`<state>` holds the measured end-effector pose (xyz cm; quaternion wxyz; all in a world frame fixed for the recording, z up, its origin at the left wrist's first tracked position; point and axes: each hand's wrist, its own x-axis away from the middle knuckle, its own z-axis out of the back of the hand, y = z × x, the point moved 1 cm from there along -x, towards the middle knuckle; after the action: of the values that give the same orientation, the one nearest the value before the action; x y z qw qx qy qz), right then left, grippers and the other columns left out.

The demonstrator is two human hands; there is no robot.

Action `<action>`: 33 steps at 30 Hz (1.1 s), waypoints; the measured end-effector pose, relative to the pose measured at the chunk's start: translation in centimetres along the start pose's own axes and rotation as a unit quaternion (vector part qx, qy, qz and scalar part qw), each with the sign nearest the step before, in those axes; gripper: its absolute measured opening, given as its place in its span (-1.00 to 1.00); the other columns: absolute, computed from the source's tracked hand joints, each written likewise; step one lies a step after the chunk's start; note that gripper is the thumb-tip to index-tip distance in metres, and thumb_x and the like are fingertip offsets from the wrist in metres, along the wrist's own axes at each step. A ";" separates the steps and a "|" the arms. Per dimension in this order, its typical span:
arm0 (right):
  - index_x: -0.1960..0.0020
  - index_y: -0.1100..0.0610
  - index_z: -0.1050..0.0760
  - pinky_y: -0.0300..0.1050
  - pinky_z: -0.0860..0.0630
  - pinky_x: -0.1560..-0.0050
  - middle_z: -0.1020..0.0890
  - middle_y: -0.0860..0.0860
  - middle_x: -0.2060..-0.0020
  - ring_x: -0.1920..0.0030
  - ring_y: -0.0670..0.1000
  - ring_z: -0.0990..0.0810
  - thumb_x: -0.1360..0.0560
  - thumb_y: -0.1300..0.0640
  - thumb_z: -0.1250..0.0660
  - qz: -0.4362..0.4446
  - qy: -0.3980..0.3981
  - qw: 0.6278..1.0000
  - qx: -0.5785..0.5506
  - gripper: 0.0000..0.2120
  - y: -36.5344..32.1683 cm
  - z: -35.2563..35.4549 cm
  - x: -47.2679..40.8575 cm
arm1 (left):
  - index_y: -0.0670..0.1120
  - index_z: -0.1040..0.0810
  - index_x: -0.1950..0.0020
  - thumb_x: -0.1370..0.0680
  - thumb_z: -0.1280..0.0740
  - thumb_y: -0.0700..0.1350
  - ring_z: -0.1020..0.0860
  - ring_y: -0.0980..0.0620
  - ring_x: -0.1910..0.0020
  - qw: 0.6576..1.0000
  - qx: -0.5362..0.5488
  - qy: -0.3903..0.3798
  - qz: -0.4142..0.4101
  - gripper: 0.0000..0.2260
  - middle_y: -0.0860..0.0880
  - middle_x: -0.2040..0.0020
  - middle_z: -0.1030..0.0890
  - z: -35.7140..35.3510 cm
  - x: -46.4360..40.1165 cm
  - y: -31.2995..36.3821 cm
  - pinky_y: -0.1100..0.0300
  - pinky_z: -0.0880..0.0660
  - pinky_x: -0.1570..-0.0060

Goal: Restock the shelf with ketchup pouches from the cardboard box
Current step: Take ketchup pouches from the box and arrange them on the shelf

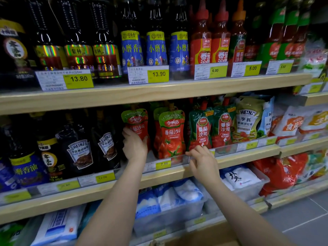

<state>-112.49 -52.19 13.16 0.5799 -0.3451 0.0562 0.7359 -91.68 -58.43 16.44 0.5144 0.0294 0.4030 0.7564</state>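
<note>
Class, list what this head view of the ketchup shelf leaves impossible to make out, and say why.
- Cardboard box: cut off by the bottom edge; contents unseen.
- Left ketchup pouch: lower part hidden by the left hand.
- Right hand: fingertips at the shelf rail; whether it pinches anything is unclear.
- Price tag: blurred.

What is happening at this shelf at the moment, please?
A person is arranging red ketchup pouches with green tops on the middle wooden shelf. The left hand rests flat against the left-most red ketchup pouch, steadying it upright. The right hand touches the clear plastic price rail at the shelf edge, below the dark green ketchup pouches. A second red pouch stands between the hands.
</note>
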 end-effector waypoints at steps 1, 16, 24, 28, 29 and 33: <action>0.02 0.13 -0.60 -0.06 -0.42 0.15 -0.56 0.02 0.17 0.12 0.08 -0.48 -0.39 0.28 -0.32 0.004 0.008 1.000 0.002 -0.80 0.0 -0.1 -0.1 | -0.34 -0.01 -0.44 -0.47 -0.39 0.00 -0.47 -0.29 -0.20 1.000 -0.003 -0.002 -0.002 -0.21 -0.29 -0.36 -0.32 -0.3 -0.3 0.0 -0.13 -0.48 0.05; -0.24 0.11 -0.50 -0.17 -0.37 -0.02 -0.53 -0.02 -0.04 -0.08 0.03 -0.44 -0.45 0.22 -0.23 0.016 -0.077 0.996 -0.044 -0.64 0.7 0.9 0.5 | -0.26 0.06 -0.50 -0.44 -0.35 0.15 -0.33 -0.28 -0.29 0.997 0.030 0.030 -0.063 -0.12 -0.31 -0.34 -0.31 1.1 3.1 0.2 -0.16 -0.39 -0.14; -0.33 0.10 -0.40 -0.22 -0.31 -0.26 -0.40 0.00 -0.32 -0.31 -0.02 -0.36 -0.52 0.20 -0.22 -0.035 -0.104 0.988 -0.108 -0.63 3.9 1.0 8.8 | -0.04 -0.32 -0.33 -0.52 -0.20 0.07 -0.40 0.07 -0.24 0.940 0.169 -0.113 -0.274 -0.59 0.02 -0.25 -0.44 -1.6 18.5 -4.1 0.20 -0.32 -0.27; -0.26 0.14 -0.46 -0.20 -0.31 -0.26 -0.47 0.05 -0.23 -0.26 0.03 -0.43 -0.52 0.20 -0.25 -0.092 -0.126 0.984 -0.086 -0.69 7.6 0.4 14.8 | 0.16 -0.40 -0.04 -0.49 -0.35 -0.16 -0.55 0.14 0.02 0.902 0.243 -0.332 -0.128 -0.74 0.12 0.00 -0.55 -6.5 25.7 -8.3 0.01 -0.52 -0.03; -0.26 0.13 -0.46 -0.20 -0.31 -0.26 -0.48 0.04 -0.22 -0.26 0.02 -0.43 -0.52 0.19 -0.25 -0.110 -0.138 0.982 -0.075 -0.69 8.7 0.3 16.2 | 0.13 -0.43 -0.03 -0.48 -0.36 -0.17 -0.55 0.13 0.06 0.898 0.223 -0.361 -0.115 -0.75 0.11 0.04 -0.56 -7.7 26.8 -9.4 0.03 -0.51 -0.03; -0.26 0.15 -0.46 -0.14 -0.31 -0.30 -0.51 0.07 -0.22 -0.25 0.07 -0.45 -0.50 0.17 -0.29 -0.167 -0.171 0.971 -0.022 -0.67 13.3 0.2 20.7 | -0.07 -0.50 -0.13 -0.45 -0.36 -0.17 -0.54 0.11 0.05 0.884 0.111 -0.439 -0.116 -0.74 0.05 0.00 -0.53 -11.7 29.3 -13.2 0.11 -0.48 -0.06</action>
<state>-126.32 -39.53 -2.76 0.6878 -0.2316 -0.1186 0.6777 -100.85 -39.83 -10.75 0.7161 0.3683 0.2174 0.5517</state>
